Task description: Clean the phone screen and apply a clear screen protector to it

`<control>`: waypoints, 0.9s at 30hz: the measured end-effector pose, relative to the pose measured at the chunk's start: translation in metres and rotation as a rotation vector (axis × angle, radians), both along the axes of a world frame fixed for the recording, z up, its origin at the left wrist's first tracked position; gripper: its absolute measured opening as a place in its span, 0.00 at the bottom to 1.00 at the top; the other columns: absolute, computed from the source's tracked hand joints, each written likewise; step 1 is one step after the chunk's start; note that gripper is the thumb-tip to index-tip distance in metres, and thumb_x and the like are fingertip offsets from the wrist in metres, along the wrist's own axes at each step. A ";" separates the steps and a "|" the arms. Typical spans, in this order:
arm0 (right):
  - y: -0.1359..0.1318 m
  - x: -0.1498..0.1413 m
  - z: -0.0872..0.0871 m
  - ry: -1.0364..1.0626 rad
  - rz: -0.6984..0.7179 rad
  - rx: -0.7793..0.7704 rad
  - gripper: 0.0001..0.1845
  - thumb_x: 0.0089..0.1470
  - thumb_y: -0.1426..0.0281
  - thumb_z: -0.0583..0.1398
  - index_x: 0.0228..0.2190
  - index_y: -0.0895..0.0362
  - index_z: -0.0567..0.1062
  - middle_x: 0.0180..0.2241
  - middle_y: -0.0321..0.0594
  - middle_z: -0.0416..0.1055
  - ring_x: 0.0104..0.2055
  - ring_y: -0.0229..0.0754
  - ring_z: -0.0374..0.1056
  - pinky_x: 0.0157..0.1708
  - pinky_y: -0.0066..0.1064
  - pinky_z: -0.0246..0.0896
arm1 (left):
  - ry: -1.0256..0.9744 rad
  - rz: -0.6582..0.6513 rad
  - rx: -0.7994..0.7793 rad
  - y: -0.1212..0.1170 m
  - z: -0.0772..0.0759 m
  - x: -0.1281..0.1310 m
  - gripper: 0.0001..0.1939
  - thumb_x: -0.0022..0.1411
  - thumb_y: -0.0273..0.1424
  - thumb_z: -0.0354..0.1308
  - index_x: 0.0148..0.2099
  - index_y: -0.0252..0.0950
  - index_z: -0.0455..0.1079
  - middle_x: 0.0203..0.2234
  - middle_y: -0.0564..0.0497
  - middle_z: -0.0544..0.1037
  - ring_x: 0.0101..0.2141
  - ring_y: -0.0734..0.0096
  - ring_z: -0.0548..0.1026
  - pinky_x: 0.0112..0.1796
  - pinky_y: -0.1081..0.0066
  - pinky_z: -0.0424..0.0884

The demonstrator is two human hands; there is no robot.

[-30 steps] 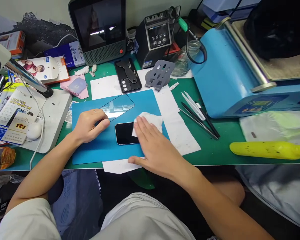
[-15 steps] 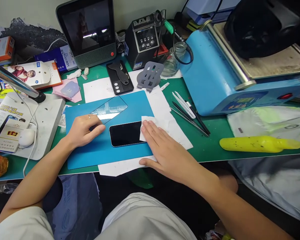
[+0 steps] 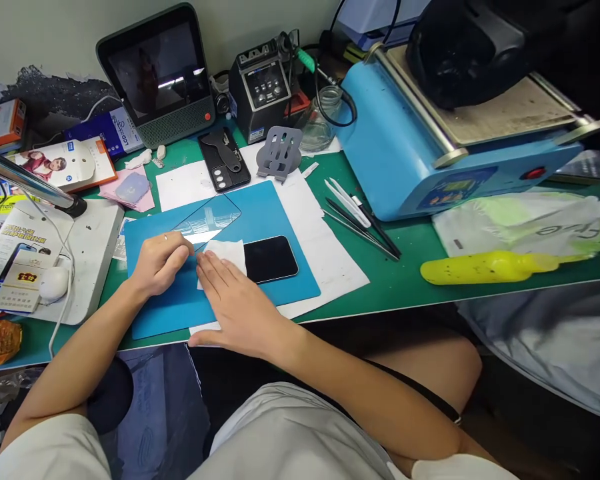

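Observation:
A smartphone (image 3: 273,259) with a dark screen lies on the blue mat (image 3: 290,297). My right hand (image 3: 235,300) rests flat on a white wipe (image 3: 230,253), its fingers stretched and its thumb apart, pressing the wipe over the phone's left end, which is hidden. Close by on the left, my left hand (image 3: 160,263) is curled into a loose fist on the mat; nothing shows in it, and its fingertips are partly hidden. Just behind both hands, a clear glass screen protector (image 3: 210,220) with a black border lies on the mat, reflecting light.
Behind the mat are a black phone case (image 3: 225,160), a grey stand (image 3: 280,152) and a glass jar (image 3: 321,120). Tweezers and pen-like tools (image 3: 363,220) lie right. Further right are a blue machine (image 3: 390,147) and a yellow bottle (image 3: 485,268). A lamp base (image 3: 97,247) stands left.
My right hand has slid the wipe leftward across the phone, from its right end to its left end. The phone's right part is now uncovered. My left hand stays curled; the view has shifted.

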State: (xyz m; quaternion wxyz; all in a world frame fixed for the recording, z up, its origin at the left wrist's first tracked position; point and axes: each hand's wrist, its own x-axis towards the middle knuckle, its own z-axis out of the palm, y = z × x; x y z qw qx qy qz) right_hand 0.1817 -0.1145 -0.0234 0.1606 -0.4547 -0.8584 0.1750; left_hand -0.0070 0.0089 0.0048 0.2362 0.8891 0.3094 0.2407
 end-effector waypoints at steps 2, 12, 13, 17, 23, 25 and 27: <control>-0.013 0.002 -0.002 -0.022 0.009 0.037 0.62 0.62 0.35 0.49 0.71 0.79 0.51 0.75 0.65 0.39 0.79 0.62 0.36 0.75 0.53 0.43 | 0.000 0.008 -0.010 0.000 0.000 -0.001 0.27 0.78 0.47 0.40 0.33 0.40 0.71 0.24 0.50 0.76 0.26 0.67 0.71 0.33 0.64 0.68; -0.052 0.072 -0.014 -0.130 -0.052 0.058 0.57 0.67 0.43 0.51 0.75 0.69 0.33 0.76 0.65 0.39 0.78 0.64 0.38 0.70 0.59 0.54 | -0.005 -0.006 -0.018 -0.003 -0.001 0.000 0.28 0.78 0.45 0.39 0.31 0.39 0.70 0.24 0.49 0.75 0.25 0.68 0.71 0.32 0.65 0.67; -0.052 0.082 -0.015 -0.147 -0.061 0.058 0.57 0.67 0.43 0.50 0.75 0.67 0.31 0.76 0.64 0.38 0.78 0.64 0.39 0.70 0.60 0.54 | 0.001 -0.004 -0.014 -0.004 -0.001 0.000 0.29 0.78 0.45 0.39 0.31 0.39 0.70 0.24 0.49 0.75 0.25 0.67 0.71 0.32 0.65 0.67; -0.042 0.105 -0.014 -0.188 -0.101 0.049 0.55 0.68 0.43 0.47 0.74 0.65 0.27 0.76 0.64 0.35 0.78 0.65 0.37 0.70 0.62 0.54 | 0.003 -0.007 0.006 -0.006 -0.002 0.002 0.29 0.79 0.46 0.38 0.31 0.39 0.69 0.22 0.50 0.73 0.25 0.68 0.70 0.31 0.65 0.66; -0.008 0.094 -0.009 -0.216 -0.099 -0.037 0.58 0.67 0.40 0.48 0.74 0.63 0.25 0.77 0.60 0.31 0.79 0.63 0.31 0.72 0.63 0.47 | -0.122 0.076 0.024 -0.007 -0.006 0.003 0.30 0.79 0.45 0.37 0.31 0.38 0.71 0.24 0.49 0.76 0.27 0.67 0.73 0.33 0.65 0.68; 0.001 0.083 -0.008 -0.206 -0.065 -0.048 0.59 0.66 0.39 0.48 0.74 0.63 0.24 0.77 0.60 0.30 0.79 0.62 0.30 0.73 0.62 0.45 | -0.157 0.123 0.019 -0.008 -0.008 0.004 0.31 0.79 0.46 0.36 0.31 0.39 0.71 0.23 0.49 0.75 0.27 0.67 0.74 0.33 0.65 0.68; 0.007 0.069 -0.006 -0.177 -0.012 -0.060 0.60 0.65 0.38 0.48 0.74 0.63 0.25 0.77 0.59 0.30 0.79 0.61 0.30 0.73 0.61 0.44 | -0.173 0.151 0.015 -0.007 -0.009 0.003 0.32 0.79 0.48 0.36 0.30 0.39 0.71 0.22 0.49 0.75 0.27 0.68 0.75 0.34 0.65 0.69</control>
